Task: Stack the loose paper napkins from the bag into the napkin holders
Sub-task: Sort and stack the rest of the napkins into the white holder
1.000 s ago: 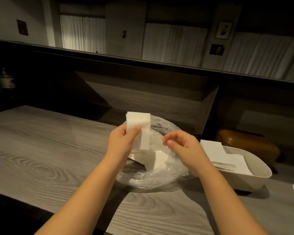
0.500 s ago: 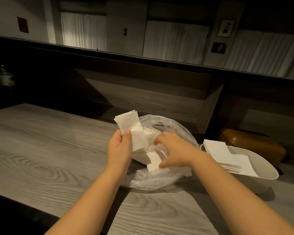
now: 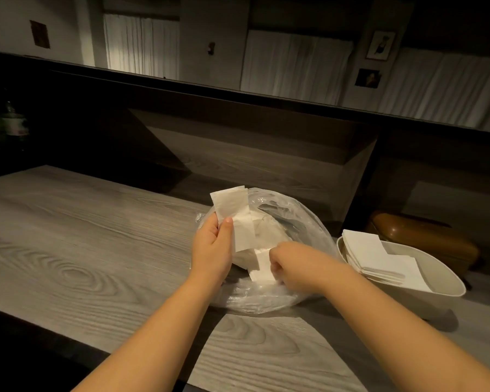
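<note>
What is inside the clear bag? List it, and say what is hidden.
Inside the bag lie loose white napkins. The right hand reaches in and pinches one. How many remain is hidden by both hands and the napkins held up by the left hand.

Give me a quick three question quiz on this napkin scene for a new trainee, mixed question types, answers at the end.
1. True or false: the left hand holds a small stack of napkins above the plastic bag.
2. Where is the right hand? A) in the bag, fingers on a napkin B) on the holder C) flat on the table
3. Fill in: the white napkin holder, right of the bag, already contains ____.

Key: 1 true; 2 A; 3 napkins
</note>
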`<state>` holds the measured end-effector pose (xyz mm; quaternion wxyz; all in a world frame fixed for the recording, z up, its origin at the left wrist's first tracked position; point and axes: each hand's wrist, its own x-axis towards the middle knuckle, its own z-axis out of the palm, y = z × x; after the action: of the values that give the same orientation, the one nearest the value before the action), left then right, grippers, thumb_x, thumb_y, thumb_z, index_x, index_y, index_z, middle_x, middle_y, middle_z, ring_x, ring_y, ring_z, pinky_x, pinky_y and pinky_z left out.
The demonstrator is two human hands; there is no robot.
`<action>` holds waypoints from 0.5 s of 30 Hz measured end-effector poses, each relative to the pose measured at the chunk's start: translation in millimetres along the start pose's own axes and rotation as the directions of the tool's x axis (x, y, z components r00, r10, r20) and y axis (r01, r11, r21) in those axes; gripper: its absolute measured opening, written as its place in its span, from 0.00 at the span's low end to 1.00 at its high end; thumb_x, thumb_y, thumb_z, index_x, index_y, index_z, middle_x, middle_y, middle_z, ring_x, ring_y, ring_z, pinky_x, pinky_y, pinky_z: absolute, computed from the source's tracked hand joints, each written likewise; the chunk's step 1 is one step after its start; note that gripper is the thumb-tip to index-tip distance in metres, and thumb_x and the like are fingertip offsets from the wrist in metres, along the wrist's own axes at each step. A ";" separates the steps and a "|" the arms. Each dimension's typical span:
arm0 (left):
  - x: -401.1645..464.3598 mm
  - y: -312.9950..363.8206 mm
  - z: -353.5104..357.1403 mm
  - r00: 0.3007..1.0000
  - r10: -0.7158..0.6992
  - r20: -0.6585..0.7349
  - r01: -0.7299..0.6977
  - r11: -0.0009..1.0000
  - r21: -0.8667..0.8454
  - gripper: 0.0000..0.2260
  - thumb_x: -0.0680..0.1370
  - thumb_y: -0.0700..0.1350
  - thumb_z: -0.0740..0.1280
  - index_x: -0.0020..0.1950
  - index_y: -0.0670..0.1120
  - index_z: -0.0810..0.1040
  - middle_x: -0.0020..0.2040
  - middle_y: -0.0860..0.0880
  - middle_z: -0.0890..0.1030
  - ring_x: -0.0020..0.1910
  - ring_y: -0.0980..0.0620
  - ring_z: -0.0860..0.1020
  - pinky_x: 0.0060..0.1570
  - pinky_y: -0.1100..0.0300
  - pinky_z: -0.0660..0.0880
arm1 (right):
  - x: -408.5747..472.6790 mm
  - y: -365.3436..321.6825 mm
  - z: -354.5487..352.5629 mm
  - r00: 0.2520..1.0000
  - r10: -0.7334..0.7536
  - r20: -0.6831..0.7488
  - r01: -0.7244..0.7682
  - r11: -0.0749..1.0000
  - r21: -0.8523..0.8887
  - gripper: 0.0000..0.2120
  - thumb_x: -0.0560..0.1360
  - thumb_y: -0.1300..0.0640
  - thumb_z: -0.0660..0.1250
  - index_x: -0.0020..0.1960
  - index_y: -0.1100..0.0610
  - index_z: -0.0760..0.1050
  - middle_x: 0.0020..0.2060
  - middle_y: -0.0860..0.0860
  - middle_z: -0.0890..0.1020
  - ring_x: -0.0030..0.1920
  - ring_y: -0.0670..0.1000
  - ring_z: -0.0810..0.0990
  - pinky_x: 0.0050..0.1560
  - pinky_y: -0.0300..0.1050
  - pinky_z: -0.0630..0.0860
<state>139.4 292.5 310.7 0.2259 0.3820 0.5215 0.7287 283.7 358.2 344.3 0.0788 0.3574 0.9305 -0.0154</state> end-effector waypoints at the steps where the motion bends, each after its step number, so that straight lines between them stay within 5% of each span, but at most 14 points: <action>1: -0.5 -0.6 0.4 1.000 -0.005 0.001 0.005 1.000 0.001 0.11 0.84 0.45 0.59 0.50 0.59 0.78 0.48 0.57 0.82 0.47 0.59 0.81 0.39 0.67 0.76 | -0.7 -0.4 1.5 1.000 0.006 -0.012 -0.007 0.999 -0.049 0.05 0.77 0.60 0.64 0.53 0.55 0.75 0.52 0.52 0.76 0.45 0.52 0.76 0.45 0.44 0.73; 6: -1.4 -3.7 0.7 1.000 -0.021 0.008 0.021 0.999 0.038 0.09 0.84 0.45 0.59 0.53 0.55 0.78 0.47 0.57 0.81 0.46 0.61 0.80 0.38 0.68 0.74 | -1.3 -10.5 4.6 0.999 0.010 -0.049 -0.020 0.978 -0.208 0.19 0.76 0.59 0.68 0.65 0.58 0.68 0.60 0.55 0.69 0.46 0.54 0.74 0.43 0.45 0.72; 11: -4.7 -2.2 1.7 0.999 -0.053 0.011 0.052 0.999 0.008 0.11 0.84 0.46 0.59 0.50 0.60 0.76 0.48 0.57 0.81 0.48 0.59 0.79 0.44 0.61 0.77 | 5.8 -10.5 6.1 0.986 0.005 -0.164 -0.033 0.985 -0.170 0.17 0.78 0.49 0.64 0.64 0.54 0.70 0.59 0.52 0.74 0.50 0.53 0.76 0.43 0.44 0.71; 15: -3.7 -2.2 3.0 0.997 -0.078 -0.015 0.078 0.997 -0.028 0.11 0.84 0.45 0.58 0.51 0.59 0.77 0.49 0.57 0.81 0.46 0.61 0.79 0.40 0.67 0.75 | 8.5 -6.5 4.8 0.993 0.041 -0.110 -0.047 0.998 -0.049 0.25 0.74 0.38 0.66 0.64 0.53 0.72 0.58 0.50 0.72 0.51 0.49 0.71 0.47 0.43 0.69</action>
<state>143.9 292.3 308.0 0.2549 0.3524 0.5280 0.7294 273.8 358.6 338.1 0.0376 0.3760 0.9254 0.0299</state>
